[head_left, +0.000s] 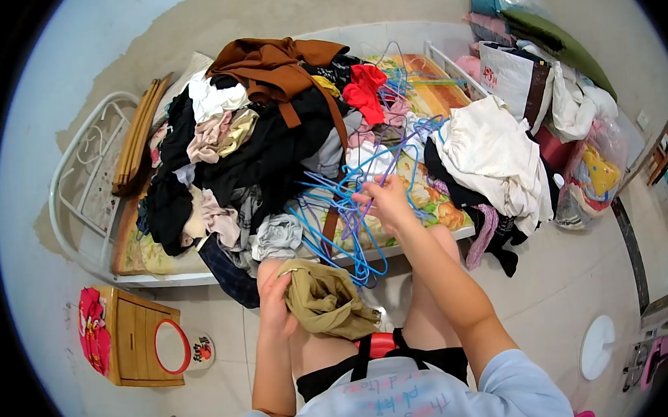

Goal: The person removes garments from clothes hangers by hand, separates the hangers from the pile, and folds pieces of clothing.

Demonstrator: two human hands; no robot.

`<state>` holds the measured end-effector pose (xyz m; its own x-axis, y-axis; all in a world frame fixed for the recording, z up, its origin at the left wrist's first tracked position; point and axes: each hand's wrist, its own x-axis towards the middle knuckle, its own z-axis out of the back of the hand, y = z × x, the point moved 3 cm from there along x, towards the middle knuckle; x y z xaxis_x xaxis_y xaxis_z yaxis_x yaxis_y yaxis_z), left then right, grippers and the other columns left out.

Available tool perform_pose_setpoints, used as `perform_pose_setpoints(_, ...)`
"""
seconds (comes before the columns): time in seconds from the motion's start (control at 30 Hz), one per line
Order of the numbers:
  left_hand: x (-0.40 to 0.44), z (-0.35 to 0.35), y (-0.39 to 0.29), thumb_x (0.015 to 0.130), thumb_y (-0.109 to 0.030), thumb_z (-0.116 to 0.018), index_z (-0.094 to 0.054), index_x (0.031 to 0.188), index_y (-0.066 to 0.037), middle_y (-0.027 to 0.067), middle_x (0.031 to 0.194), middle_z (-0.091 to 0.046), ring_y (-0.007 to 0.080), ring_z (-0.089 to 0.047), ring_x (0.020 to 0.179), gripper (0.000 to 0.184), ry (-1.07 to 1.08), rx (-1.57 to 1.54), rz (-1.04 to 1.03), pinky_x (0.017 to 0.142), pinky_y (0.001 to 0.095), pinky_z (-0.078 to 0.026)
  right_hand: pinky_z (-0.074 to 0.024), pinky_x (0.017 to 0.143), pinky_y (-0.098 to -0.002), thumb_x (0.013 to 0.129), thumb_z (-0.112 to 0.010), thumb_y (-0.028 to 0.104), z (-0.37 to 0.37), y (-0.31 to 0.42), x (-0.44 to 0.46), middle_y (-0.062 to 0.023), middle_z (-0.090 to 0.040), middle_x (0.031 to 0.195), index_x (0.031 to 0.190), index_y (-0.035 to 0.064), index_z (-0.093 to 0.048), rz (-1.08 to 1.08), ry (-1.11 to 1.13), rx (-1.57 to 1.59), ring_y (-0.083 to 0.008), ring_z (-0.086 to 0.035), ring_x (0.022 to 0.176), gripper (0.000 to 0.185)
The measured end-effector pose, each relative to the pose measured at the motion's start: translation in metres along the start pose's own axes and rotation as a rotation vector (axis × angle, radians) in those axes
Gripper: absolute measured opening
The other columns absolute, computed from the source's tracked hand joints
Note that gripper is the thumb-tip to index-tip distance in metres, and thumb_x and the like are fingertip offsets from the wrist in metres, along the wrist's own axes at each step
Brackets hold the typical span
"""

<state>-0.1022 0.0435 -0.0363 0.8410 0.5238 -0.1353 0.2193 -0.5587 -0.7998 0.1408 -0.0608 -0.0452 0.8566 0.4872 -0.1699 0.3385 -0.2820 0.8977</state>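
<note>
- Khaki garment (327,299) bunched over the person's thighs (322,350), its edge gripped in the left hand (277,306), elbow bent.
- Right hand (384,203), arm extended forward, fingers curled at tangled hangers (343,200); cannot tell whether gripping one.

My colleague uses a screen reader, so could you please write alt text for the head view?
A person's left hand holds an olive garment, while the right hand is at tangled blue and purple hangers. Beyond, heaped clothes cover much of a bed; a wooden cabinet and a white bucket stand at lower left.
</note>
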Motion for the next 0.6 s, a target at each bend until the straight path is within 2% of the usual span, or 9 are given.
perform_pose_setpoints(0.17, 0.011, -0.004, -0.018, 0.089, -0.008, -0.038, -0.052, 0.106, 0.002, 0.0119, 0.098, -0.060, 0.0203, -0.059, 0.088, 0.023, 0.021, -0.067, -0.038, 0.077, 0.0332, -0.049, -0.0520, 0.065, -0.0341, 0.080, -0.033, -0.005, -0.006, 0.021, -0.025, -0.0211, -0.053, 0.108, 0.107, 0.0072, -0.032, 0.111, 0.219, 0.156, -0.0294, -0.062, 0.089, 0.030)
perform_pose_setpoints(0.27, 0.017, -0.011, -0.029, 0.089, -0.008, -0.038, -0.051, 0.106, 0.003, 0.0120, 0.099, -0.059, 0.0205, -0.059, 0.088, 0.024, 0.011, -0.081, -0.054, 0.077, 0.0333, -0.049, -0.0540, 0.066, -0.0355, 0.080, -0.029, -0.006, 0.001, 0.017, -0.028, -0.0195, -0.054, 0.108, 0.108, 0.0069, -0.034, 0.103, 0.268, 0.200, -0.0298, -0.062, 0.091, 0.031)
perform_pose_setpoints(0.3, 0.022, -0.010, -0.031, 0.090, -0.009, -0.038, -0.051, 0.107, 0.002, 0.0128, 0.102, -0.059, 0.0220, -0.059, 0.091, 0.025, 0.052, -0.099, -0.057, 0.080, 0.0347, -0.049, -0.0555, 0.071, -0.0432, 0.081, -0.031, -0.005, 0.001, 0.018, -0.032, -0.0211, -0.054, 0.107, 0.112, 0.0062, -0.033, 0.092, 0.316, 0.223, -0.0309, -0.061, 0.093, 0.033)
perform_pose_setpoints(0.4, 0.030, -0.010, -0.040, 0.091, -0.012, -0.038, -0.051, 0.109, 0.002, 0.0134, 0.104, -0.059, 0.0235, -0.059, 0.095, 0.026, 0.061, -0.165, -0.028, 0.083, 0.0367, -0.048, -0.0562, 0.067, -0.0438, 0.082, -0.033, -0.003, 0.007, 0.025, -0.051, -0.0227, -0.054, 0.106, 0.114, 0.0049, -0.033, 0.018, 0.475, 0.261, -0.0310, -0.060, 0.096, 0.033)
perform_pose_setpoints(0.43, 0.036, -0.004, -0.040, 0.093, -0.016, -0.038, -0.050, 0.112, 0.001, 0.0136, 0.106, -0.058, 0.0247, -0.058, 0.097, 0.028, 0.060, -0.198, -0.010, 0.085, 0.0385, -0.047, -0.0572, 0.057, -0.0384, 0.083, -0.035, -0.001, 0.009, 0.026, -0.055, -0.0231, -0.055, 0.103, 0.117, 0.0045, -0.032, 0.022, 0.460, 0.310, -0.0277, -0.062, 0.086, 0.035)
perform_pose_setpoints(0.47, 0.041, 0.001, -0.041, 0.093, -0.018, -0.040, -0.050, 0.112, 0.001, 0.0125, 0.106, -0.059, 0.0240, -0.058, 0.098, 0.029, 0.051, -0.197, 0.021, 0.085, 0.0376, -0.048, -0.0572, 0.057, -0.0384, 0.083, -0.035, -0.001, 0.015, 0.020, -0.050, -0.0231, -0.055, 0.103, 0.117, 0.0045, -0.032, 0.011, 0.457, 0.315, -0.0277, -0.062, 0.086, 0.035)
perform_pose_setpoints(0.53, 0.050, 0.002, -0.038, 0.093, -0.020, -0.044, -0.051, 0.112, 0.000, 0.0105, 0.105, -0.059, 0.0217, -0.059, 0.096, 0.029, 0.017, -0.153, 0.049, 0.083, 0.0354, -0.049, -0.0540, 0.045, -0.0295, 0.083, -0.036, 0.000, 0.022, 0.015, -0.041, -0.0237, -0.055, 0.102, 0.119, 0.0054, -0.034, 0.091, 0.476, 0.316, -0.0219, -0.062, 0.069, 0.036)
perform_pose_setpoints(0.57, 0.053, -0.001, -0.034, 0.092, -0.021, -0.046, -0.052, 0.112, -0.001, 0.0091, 0.104, -0.060, 0.0198, -0.059, 0.093, 0.028, 0.029, -0.076, 0.047, 0.081, 0.0337, -0.049, -0.0418, 0.033, -0.0208, 0.083, -0.037, 0.001, 0.028, 0.011, -0.037, -0.0213, -0.057, 0.094, 0.121, 0.0054, -0.034, 0.097, 0.408, 0.340, -0.0139, -0.053, 0.052, 0.038)
perform_pose_setpoints(0.6, 0.055, -0.004, -0.028, 0.092, -0.021, -0.048, -0.052, 0.111, -0.002, 0.0077, 0.103, -0.060, 0.0180, -0.059, 0.091, 0.027, 0.043, 0.001, 0.043, 0.079, 0.0321, -0.050, -0.0418, 0.033, -0.0208, 0.083, -0.037, 0.001, 0.029, 0.010, -0.035, -0.0213, -0.057, 0.094, 0.121, 0.0054, -0.034, 0.092, 0.403, 0.344, -0.0139, -0.053, 0.052, 0.038)
